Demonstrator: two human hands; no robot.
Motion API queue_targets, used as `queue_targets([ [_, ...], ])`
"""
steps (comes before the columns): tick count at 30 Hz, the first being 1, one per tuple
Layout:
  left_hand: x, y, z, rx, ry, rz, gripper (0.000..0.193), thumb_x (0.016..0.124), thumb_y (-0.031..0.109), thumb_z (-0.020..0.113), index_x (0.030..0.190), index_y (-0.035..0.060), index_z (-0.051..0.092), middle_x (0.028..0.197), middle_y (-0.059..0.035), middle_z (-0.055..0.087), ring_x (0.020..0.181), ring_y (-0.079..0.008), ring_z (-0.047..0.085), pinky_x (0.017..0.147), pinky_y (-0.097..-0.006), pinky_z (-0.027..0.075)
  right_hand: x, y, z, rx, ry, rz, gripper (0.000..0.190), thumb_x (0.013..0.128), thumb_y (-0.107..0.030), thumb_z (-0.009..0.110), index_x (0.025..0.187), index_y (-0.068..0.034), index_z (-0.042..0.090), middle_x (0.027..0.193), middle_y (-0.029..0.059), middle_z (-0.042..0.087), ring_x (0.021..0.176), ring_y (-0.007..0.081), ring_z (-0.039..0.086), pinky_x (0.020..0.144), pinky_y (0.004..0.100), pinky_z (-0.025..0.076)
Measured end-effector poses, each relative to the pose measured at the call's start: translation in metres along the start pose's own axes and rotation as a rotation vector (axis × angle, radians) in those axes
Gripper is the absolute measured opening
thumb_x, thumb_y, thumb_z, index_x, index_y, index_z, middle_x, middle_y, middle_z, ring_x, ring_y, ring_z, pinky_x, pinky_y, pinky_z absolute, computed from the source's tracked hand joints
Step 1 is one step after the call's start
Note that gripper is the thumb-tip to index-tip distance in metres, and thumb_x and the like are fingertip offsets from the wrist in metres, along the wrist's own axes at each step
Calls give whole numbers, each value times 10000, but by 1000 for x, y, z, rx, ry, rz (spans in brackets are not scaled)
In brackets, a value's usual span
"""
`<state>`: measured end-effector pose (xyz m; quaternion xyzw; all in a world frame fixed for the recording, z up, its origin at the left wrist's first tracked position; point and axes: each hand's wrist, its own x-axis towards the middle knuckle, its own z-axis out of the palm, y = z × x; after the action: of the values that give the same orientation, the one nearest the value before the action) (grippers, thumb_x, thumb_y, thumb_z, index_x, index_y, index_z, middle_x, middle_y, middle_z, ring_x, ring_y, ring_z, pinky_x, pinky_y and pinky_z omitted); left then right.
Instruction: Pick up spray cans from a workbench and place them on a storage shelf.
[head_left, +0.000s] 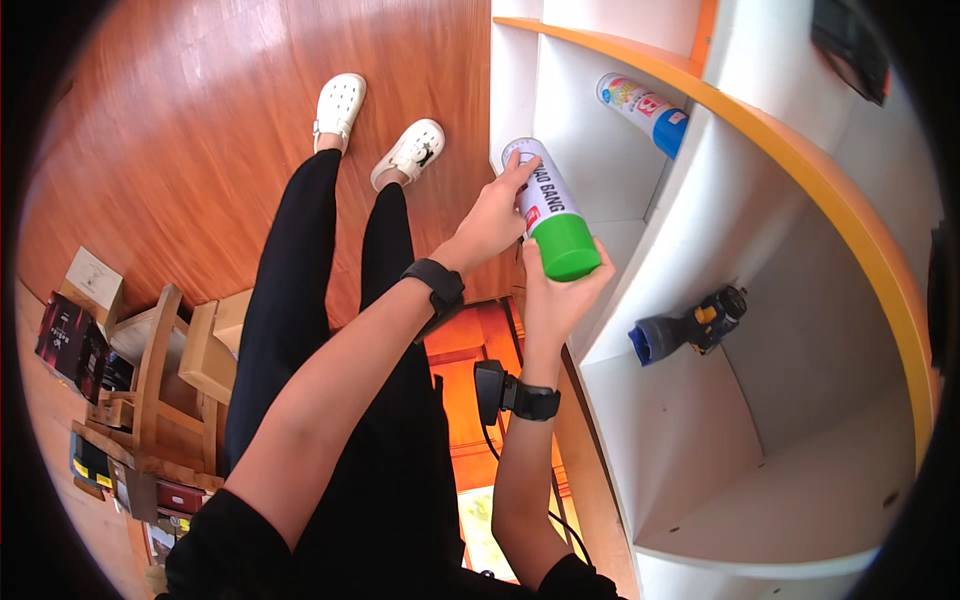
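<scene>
Both hands hold one white spray can (551, 180) with a green cap, tilted in front of a white shelf unit. My left hand (487, 221) grips its side near the upper end, fingers lying over the printed label. Around the green cap (568, 247) at the lower end, my right hand (566, 292) is closed, with thumb and fingers on opposite sides. Behind the can, a second spray can (643, 112) with a blue cap lies in a shelf compartment. A dark blue and yellow power tool (697, 322) sits in the neighbouring compartment.
The white shelf unit with an orange edge (817, 176) curves along the right. A dark object (851, 49) is at the upper right. Cardboard boxes (206, 352) and a wooden frame (155, 375) stand at the left. A black cable (559, 521) hangs by my right arm.
</scene>
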<state>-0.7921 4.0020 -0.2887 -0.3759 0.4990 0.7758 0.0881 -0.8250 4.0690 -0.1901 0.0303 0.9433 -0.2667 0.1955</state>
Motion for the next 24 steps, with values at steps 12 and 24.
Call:
queue_targets([
  [12,41,12,38,-444,-157,-362,575,888,352,424,1299,-49,404,1209,-208,501,1146,-258,462,983,-328,325,68,54,36,-22,368,105,491,742,-121,718,1084,84,431,1098,195,503,978,250,551,833,354,467],
  [24,75,25,78,-46,-464,-203,697,883,396,365,1387,-50,183,1432,-316,104,1273,-414,317,1037,-360,271,103,78,29,434,316,181,589,807,-116,645,1257,42,300,1174,189,494,954,253,580,799,366,516],
])
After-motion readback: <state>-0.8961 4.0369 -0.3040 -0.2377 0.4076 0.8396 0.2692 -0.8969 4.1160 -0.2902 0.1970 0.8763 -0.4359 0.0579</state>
